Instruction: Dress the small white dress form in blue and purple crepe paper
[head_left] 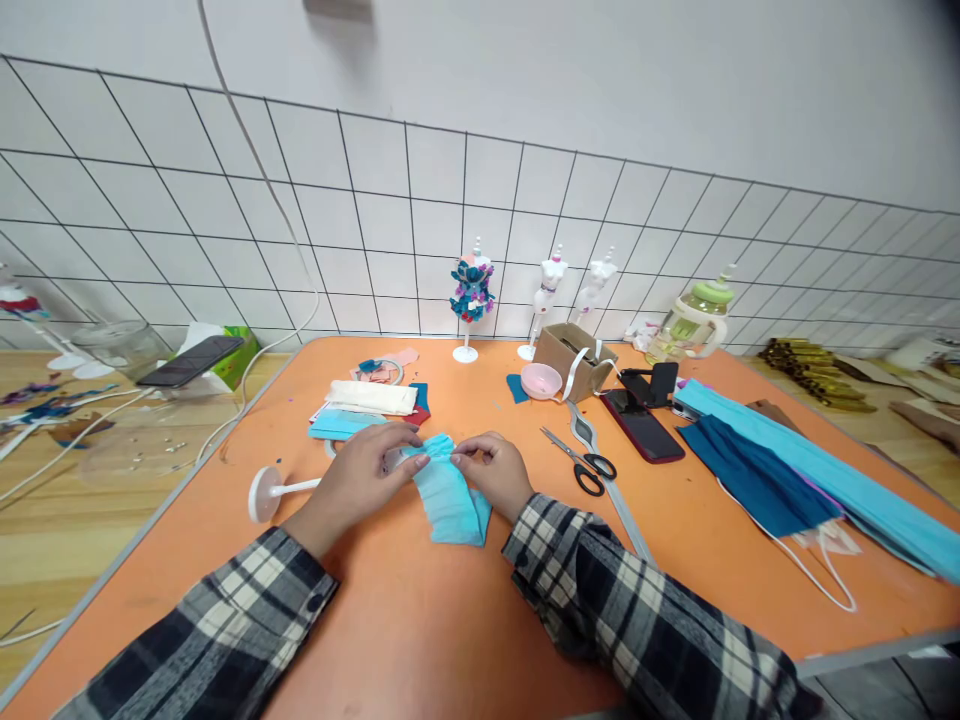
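Observation:
A pleated piece of light blue crepe paper (450, 495) lies on the orange table (420, 620) in front of me. My left hand (360, 475) pinches its gathered top edge from the left. My right hand (493, 470) pinches the same edge from the right, fingers closed. Under my left hand lies a white doll stand (264, 492) on its side. Both arms wear plaid sleeves.
Scissors (583, 463) and a metal ruler (600, 470) lie to the right, then a red phone (643, 428) and blue paper sheets (757, 475). At the back stand small mannequins (471, 300), a cardboard box (574, 360), a pink bowl (541, 380) and a green-capped bottle (694, 322).

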